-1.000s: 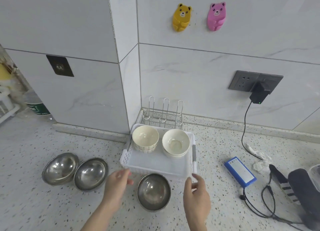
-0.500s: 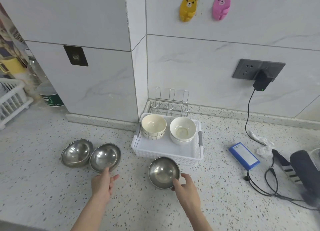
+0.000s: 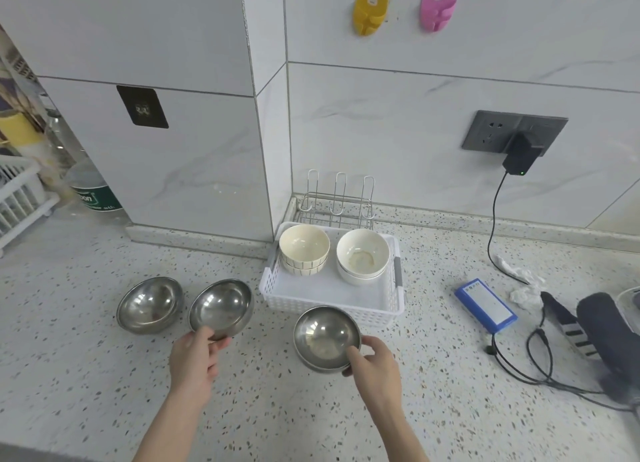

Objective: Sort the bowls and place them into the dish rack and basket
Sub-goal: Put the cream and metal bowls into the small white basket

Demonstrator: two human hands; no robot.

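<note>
Three steel bowls are on the speckled counter. My left hand (image 3: 194, 359) grips the near rim of the middle steel bowl (image 3: 221, 307), which is tilted. My right hand (image 3: 375, 363) holds the near right rim of the right steel bowl (image 3: 323, 333), just in front of the white basket (image 3: 332, 302). The left steel bowl (image 3: 149, 304) sits untouched. In the basket stand a stack of cream bowls (image 3: 304, 248) and a stack of white bowls (image 3: 362, 255). The wire dish rack (image 3: 337, 202) stands behind the basket in the wall corner.
A blue flat device (image 3: 485, 304) with a black cable (image 3: 519, 364) lies to the right, beside crumpled paper (image 3: 523, 288) and a dark striped item (image 3: 588, 326). At the far left are a white crate (image 3: 17, 198) and a plastic bottle (image 3: 91, 188).
Both hands left the basket's front edge and came back to the steel bowls. The left hand has taken the middle bowl's rim and tilted it; the right hand has closed on the right bowl.
</note>
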